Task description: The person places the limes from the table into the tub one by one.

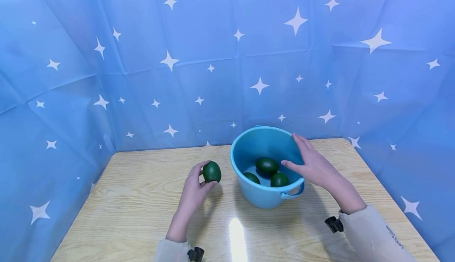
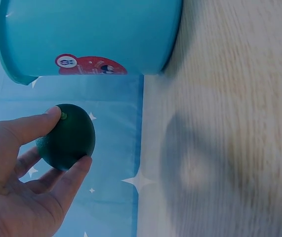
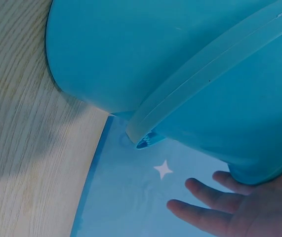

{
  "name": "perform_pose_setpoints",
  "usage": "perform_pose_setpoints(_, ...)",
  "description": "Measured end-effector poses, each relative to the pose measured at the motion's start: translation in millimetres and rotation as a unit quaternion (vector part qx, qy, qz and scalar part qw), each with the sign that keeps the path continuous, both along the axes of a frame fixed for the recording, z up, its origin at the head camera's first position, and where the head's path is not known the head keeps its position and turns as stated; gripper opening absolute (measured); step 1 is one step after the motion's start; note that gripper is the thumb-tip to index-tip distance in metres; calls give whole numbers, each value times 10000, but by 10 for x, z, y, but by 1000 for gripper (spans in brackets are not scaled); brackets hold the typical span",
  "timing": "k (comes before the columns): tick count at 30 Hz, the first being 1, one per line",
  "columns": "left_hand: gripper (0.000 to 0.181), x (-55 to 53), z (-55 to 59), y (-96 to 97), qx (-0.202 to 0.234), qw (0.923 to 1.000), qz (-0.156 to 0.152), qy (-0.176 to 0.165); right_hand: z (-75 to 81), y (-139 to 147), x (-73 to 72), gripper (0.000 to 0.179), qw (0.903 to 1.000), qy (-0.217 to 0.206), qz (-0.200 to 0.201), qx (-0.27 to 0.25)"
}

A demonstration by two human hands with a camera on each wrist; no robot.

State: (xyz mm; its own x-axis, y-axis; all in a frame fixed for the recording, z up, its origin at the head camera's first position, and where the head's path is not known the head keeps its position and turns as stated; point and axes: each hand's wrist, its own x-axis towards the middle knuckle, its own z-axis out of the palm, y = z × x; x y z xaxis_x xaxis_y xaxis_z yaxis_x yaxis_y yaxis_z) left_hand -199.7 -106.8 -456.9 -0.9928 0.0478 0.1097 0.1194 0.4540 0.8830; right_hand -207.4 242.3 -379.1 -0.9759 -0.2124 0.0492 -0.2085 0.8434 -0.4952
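Observation:
My left hand pinches a dark green avocado between thumb and fingertips, left of the bucket. In the left wrist view the avocado shows a small pale stem spot by the thumb. A light blue bucket stands on the table, its mouth facing me. Inside lie three more avocados: one at the back, one at the front right and one at the left. At the bucket's right rim is my right hand, thumb over the opening; its fingers extend fairly straight outside the wall.
The light wooden table meets a blue curtain with white stars at the back and both sides. The bucket's handle hangs down its front right side. Black clips sit at both sleeve cuffs.

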Motion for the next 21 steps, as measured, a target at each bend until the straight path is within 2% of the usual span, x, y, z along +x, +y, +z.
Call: perform_pose_setpoints(21, 66, 48, 233, 79, 82, 9995, -101, 295, 5, -1, 1, 98, 10000, 13, 19, 7)
